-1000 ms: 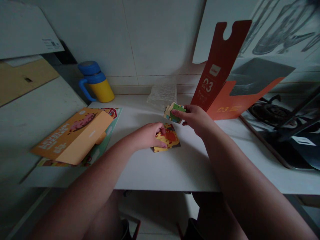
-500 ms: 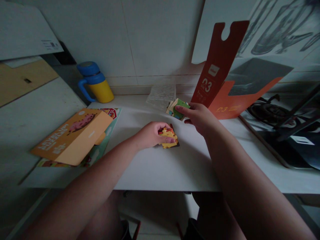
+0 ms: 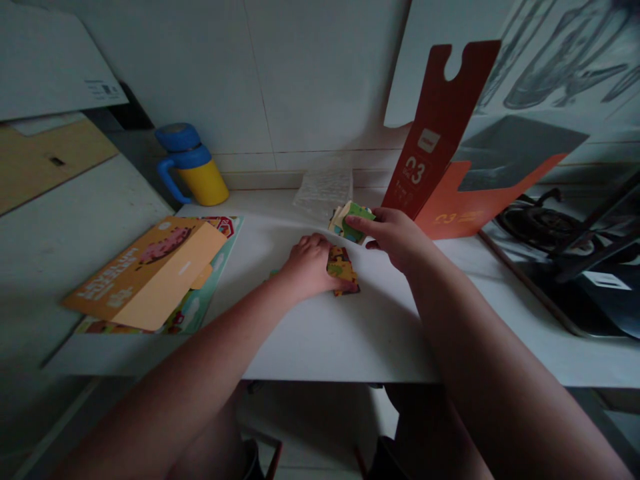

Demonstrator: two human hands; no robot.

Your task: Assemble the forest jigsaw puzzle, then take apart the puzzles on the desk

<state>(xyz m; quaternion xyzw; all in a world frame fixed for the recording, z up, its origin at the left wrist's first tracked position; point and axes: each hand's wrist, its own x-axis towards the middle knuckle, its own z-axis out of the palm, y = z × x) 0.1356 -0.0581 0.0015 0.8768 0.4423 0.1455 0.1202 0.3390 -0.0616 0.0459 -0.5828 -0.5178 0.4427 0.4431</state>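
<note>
Thick cardboard puzzle pieces [image 3: 341,262], yellow, brown and green, lie on the white counter in front of me. My left hand [image 3: 311,265] rests at their left side, thumb stretched along their near edge and bent fingers held apart from it. Part of the pieces is hidden by that hand. Behind my left wrist a small green bit [image 3: 273,273] shows, too covered to make out. My right hand [image 3: 393,233] pinches a small stack of green puzzle pieces [image 3: 353,220] between thumb and fingers, just above the counter.
An orange puzzle box sleeve [image 3: 150,267] lies on a colourful sheet [image 3: 217,273] at left. A blue and yellow jug [image 3: 200,177] and a clear plastic bag [image 3: 324,190] stand by the wall. An open orange box [image 3: 470,207] and a gas stove [image 3: 565,267] are at right.
My left hand has spread its thumb from its fingers; the yellow pieces it gripped no longer show in it. A green bit now appears behind its wrist. The right hand has shifted slightly left.
</note>
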